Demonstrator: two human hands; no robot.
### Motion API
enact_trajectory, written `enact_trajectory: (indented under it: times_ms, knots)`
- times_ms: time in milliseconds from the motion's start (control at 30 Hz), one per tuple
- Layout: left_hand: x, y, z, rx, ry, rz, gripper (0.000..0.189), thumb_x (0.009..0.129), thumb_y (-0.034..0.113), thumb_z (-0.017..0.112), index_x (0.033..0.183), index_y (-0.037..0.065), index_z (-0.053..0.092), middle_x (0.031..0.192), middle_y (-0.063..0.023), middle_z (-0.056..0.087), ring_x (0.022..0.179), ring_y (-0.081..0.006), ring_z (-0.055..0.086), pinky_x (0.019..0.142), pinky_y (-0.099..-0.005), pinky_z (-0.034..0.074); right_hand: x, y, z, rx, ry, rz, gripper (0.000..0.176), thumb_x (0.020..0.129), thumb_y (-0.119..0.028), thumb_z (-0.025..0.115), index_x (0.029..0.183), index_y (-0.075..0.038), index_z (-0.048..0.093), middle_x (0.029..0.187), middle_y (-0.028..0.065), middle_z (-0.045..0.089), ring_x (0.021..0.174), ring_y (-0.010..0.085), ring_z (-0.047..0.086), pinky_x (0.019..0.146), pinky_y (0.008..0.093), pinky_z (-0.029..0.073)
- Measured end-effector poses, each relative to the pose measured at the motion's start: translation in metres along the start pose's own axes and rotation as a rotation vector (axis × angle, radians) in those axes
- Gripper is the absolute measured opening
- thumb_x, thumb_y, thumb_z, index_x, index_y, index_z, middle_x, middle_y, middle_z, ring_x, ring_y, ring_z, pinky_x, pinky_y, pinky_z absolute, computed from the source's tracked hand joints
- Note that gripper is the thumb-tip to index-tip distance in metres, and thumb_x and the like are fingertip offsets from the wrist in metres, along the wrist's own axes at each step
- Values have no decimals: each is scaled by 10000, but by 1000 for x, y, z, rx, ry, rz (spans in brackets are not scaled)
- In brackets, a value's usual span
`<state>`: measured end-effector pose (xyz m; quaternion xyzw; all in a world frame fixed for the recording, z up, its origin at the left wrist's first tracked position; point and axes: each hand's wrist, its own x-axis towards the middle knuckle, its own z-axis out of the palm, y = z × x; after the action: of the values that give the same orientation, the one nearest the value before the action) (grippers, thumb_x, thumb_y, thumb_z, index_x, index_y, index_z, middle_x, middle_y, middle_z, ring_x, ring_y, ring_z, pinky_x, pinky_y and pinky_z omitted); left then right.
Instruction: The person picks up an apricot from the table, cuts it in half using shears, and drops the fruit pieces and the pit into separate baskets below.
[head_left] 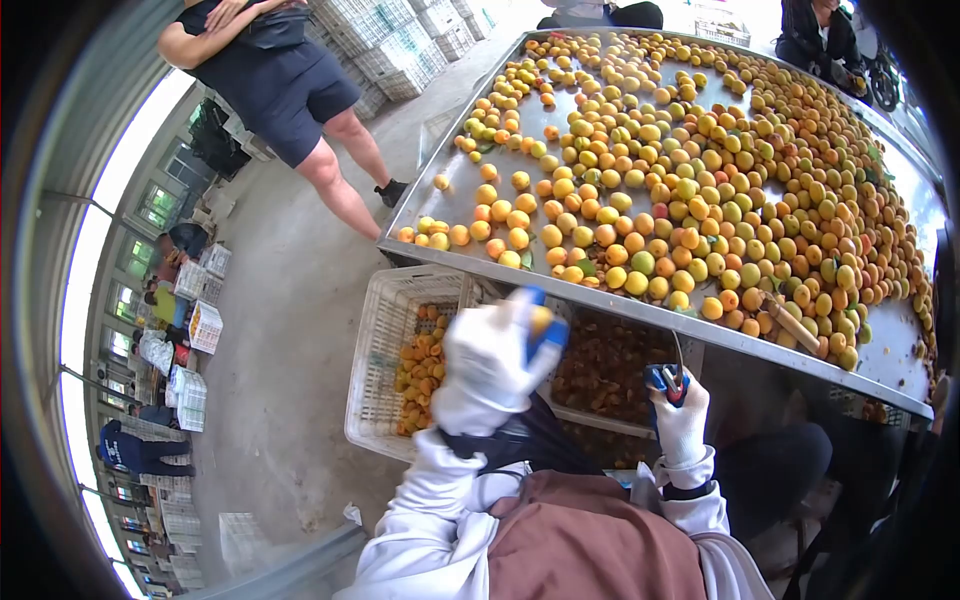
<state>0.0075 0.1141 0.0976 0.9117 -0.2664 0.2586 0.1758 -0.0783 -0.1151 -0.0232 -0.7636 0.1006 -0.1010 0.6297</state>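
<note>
My left hand (pixel 497 352), in a white glove with blue fingertips, is smeared by motion in front of the table edge. Its fingers are closed around a yellow apricot (pixel 541 321). Further right, my right hand (pixel 681 408) wears a similar glove and grips a small tool (pixel 677 385) with a red part and a thin metal end pointing up. Beneath my left hand stands a white plastic crate (pixel 376 330) with orange apricots inside. Between my hands, below the table edge, is a bin of brownish fruit pieces (pixel 607 367).
A metal table (pixel 480 262) with a raised rim carries many apricots (pixel 640 225) and a wooden stick (pixel 792 325). A person in dark shorts (pixel 290 110) stands left of it. Stacked white crates (pixel 375 45) rise behind. Other people (pixel 140 450) work along the far left wall.
</note>
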Motion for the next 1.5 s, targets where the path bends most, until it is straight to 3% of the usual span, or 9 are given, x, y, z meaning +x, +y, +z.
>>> enact_trajectory:
  times_ms: [100, 167, 533, 767, 967, 1100, 1167, 1267, 1500]
  knots:
    - [-10, -68, -28, 323, -86, -298, 281, 857, 286, 726, 1036, 70, 701, 834, -150, 698, 707, -359, 667, 662, -432, 532, 4, -5, -4, -100, -16, 16, 176, 814, -19, 671, 988, -11, 656, 812, 132, 680, 724, 230, 659, 703, 315, 513]
    - [-30, -127, -28, 713, -300, -181, 381, 863, 407, 691, 1131, 136, 692, 1205, -151, 646, 1070, -335, 608, 940, -471, 442, 5, -6, -1, -142, -19, 36, 201, 811, -33, 679, 1010, -14, 656, 825, 161, 686, 735, 286, 679, 707, 335, 523]
    - [136, -151, 122, 490, -656, -119, 431, 1014, 332, 445, 1359, 89, 536, 1369, -139, 573, 1326, -314, 484, 1097, -512, 326, 9, -12, 11, -203, -96, 29, 312, 858, -157, 714, 1116, -20, 607, 895, 189, 684, 847, 383, 684, 751, 394, 533]
    - [147, -147, 172, 580, -739, -200, 345, 904, 177, 615, 1242, 108, 605, 1248, -113, 640, 1165, -274, 621, 973, -450, 460, 5, 13, 5, -138, -85, -81, 261, 869, -61, 680, 1117, -24, 607, 917, 177, 674, 872, 374, 678, 740, 388, 524]
    - [136, -155, 170, 330, -506, -257, 519, 836, 244, 742, 1273, 47, 542, 1292, -147, 605, 1187, -310, 594, 1031, -430, 448, 3, 7, 2, -99, -75, -82, 229, 879, -43, 657, 1099, -13, 603, 893, 191, 662, 852, 392, 664, 728, 388, 513]
    - [111, -144, 165, -765, -97, -189, 438, 814, 46, 788, 1197, 25, 577, 1083, -103, 655, 972, -208, 676, 803, -332, 576, 0, 1, 4, -62, -32, -134, 235, 888, -42, 650, 1116, -10, 601, 871, 180, 655, 816, 366, 661, 717, 380, 508]
    - [90, -95, 124, -1448, -337, -588, 395, 885, 85, 726, 1227, 38, 534, 1169, -105, 648, 951, -248, 681, 813, -371, 590, -3, -4, 3, -45, -13, -147, 233, 897, -40, 644, 1123, -9, 600, 854, 164, 650, 782, 334, 660, 709, 367, 505]
    - [54, -38, 106, -1718, -410, -602, 359, 928, 70, 657, 1252, 37, 507, 1233, -181, 617, 921, -278, 688, 804, -420, 592, -7, -10, 6, 84, -29, -164, 191, 944, -29, 589, 1132, 0, 591, 796, 77, 603, 704, 173, 560, 665, 307, 470]
    - [7, 24, 105, -1537, -469, -460, 606, 833, -45, 736, 1379, -17, 474, 1167, -118, 625, 998, -191, 651, 893, -336, 552, -19, -16, -1, 162, -84, -113, 117, 977, -56, 552, 1069, 8, 583, 785, 78, 601, 690, 166, 556, 650, 298, 459]
